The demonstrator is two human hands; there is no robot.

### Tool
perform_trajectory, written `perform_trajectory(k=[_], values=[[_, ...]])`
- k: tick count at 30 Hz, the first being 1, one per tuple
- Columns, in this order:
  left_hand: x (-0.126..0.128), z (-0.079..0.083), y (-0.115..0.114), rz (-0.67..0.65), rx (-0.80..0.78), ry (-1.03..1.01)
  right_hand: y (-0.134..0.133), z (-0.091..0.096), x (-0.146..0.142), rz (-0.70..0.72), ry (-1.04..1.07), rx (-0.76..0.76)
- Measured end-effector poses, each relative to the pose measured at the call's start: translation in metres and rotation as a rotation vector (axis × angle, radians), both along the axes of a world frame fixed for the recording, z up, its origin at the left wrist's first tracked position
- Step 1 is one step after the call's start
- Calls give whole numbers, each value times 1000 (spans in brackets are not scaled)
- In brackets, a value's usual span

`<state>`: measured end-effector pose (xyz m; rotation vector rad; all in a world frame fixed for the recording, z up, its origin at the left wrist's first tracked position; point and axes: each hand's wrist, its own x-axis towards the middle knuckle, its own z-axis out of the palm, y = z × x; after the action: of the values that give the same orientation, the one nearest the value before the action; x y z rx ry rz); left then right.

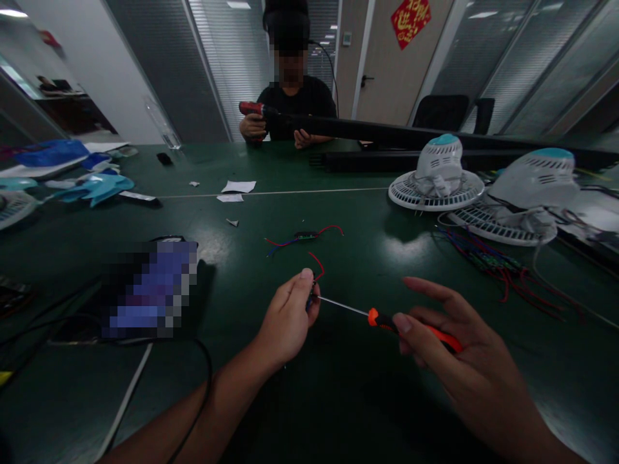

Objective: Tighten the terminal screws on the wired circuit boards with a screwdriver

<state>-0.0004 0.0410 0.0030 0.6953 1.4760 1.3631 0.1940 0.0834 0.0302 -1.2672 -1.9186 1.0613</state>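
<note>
My left hand (290,316) pinches a small circuit board (313,285), mostly hidden by the fingers, with a red wire (319,263) curling up from it. In my right hand (454,348) is a screwdriver (382,318) with an orange and black handle, held between the thumb and fingers while the index finger stretches out. Its thin metal shaft points left, and the tip meets the board at my left fingertips. Beyond my left hand, a second small board (305,236) with red and blue wires lies on the green table (358,258).
At right stand two white fan parts (438,187) (527,200) beside a bundle of wired boards (503,258). A lit device (149,290) with cables is at left. Across the table a person (297,96) holds a red power drill (251,108) against a long black bar (377,131).
</note>
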Motion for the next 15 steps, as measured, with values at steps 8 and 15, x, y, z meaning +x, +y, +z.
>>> perform_trajectory(k=[8, 15], values=[[1, -1, 0, 7, 5, -11, 0, -1, -1, 4, 24, 2], [1, 0, 0, 21, -7, 9, -1, -2, 1, 24, 24, -80]])
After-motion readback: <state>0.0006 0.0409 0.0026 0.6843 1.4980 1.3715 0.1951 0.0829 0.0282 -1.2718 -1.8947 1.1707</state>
